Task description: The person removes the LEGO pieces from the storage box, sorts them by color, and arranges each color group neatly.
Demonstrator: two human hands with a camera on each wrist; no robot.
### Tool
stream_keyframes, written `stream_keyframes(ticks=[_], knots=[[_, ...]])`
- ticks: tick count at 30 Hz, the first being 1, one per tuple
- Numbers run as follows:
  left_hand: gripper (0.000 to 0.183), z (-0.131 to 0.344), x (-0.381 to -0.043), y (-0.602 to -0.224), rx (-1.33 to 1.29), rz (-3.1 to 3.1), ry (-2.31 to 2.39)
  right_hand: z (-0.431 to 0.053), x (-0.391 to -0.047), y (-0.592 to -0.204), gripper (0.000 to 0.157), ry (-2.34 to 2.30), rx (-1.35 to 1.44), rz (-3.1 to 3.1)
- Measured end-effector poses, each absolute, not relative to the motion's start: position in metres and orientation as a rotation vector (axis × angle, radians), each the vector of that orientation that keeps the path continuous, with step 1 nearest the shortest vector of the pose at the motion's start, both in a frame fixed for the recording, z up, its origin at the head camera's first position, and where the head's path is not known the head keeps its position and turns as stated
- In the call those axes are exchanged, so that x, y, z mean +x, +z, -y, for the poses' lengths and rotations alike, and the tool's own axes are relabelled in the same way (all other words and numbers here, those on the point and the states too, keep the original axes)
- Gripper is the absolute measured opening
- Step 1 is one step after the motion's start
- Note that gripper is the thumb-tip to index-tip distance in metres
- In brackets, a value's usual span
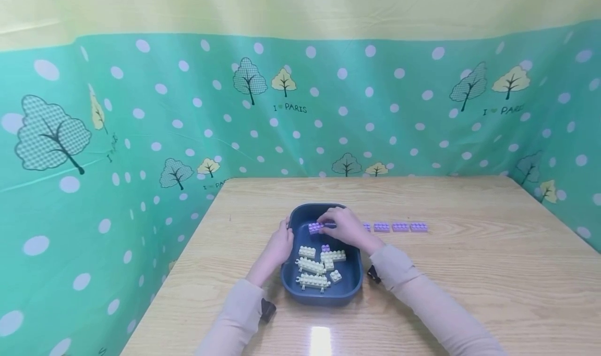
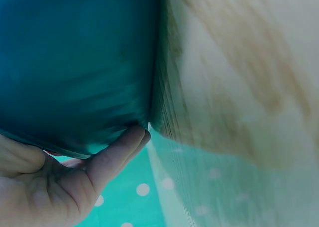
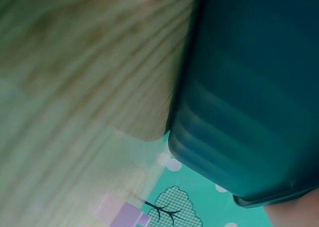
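Observation:
A dark blue bin (image 1: 321,297) stands on the table with toy building bricks in it. My left hand (image 1: 281,241) holds the bin's left rim; in the left wrist view its fingers (image 2: 115,157) lie along the outer wall. Reaching over the right rim, my right hand (image 1: 345,226) pinches a purple brick (image 1: 315,228) at its right end, inside the far part of the bin. A small purple brick (image 1: 325,248) and several cream bricks (image 1: 333,256) lie nearer, among them two long cream pieces (image 1: 313,281) with small pegs. The right wrist view hides most of the right hand.
Right of the bin, several purple bricks (image 1: 400,227) form a row on the wooden table (image 1: 469,277); the right hand covers part of it. A green dotted cloth (image 1: 375,116) hangs behind and beside the table. Black wrist devices (image 1: 267,310) show at both sleeves.

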State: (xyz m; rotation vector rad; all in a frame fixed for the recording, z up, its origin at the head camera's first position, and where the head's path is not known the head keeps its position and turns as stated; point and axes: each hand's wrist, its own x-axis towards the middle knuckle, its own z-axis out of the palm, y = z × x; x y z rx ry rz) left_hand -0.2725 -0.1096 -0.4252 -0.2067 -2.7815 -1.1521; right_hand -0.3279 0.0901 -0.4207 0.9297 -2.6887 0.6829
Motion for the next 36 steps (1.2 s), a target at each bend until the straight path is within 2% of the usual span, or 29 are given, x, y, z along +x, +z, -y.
stream_keyframes(ticks=[17,36], knots=[[0.044,0.105,-0.273,-0.43,-0.211,2.796,-1.143,-0.1,-0.326,-0.419,0.025,0.723,0.91,2.528],[0.045,0.111,-0.278,-0.431,-0.206,2.817,-1.107,-0.141,-0.317,-0.399,0.029,0.807,0.787,2.64]])
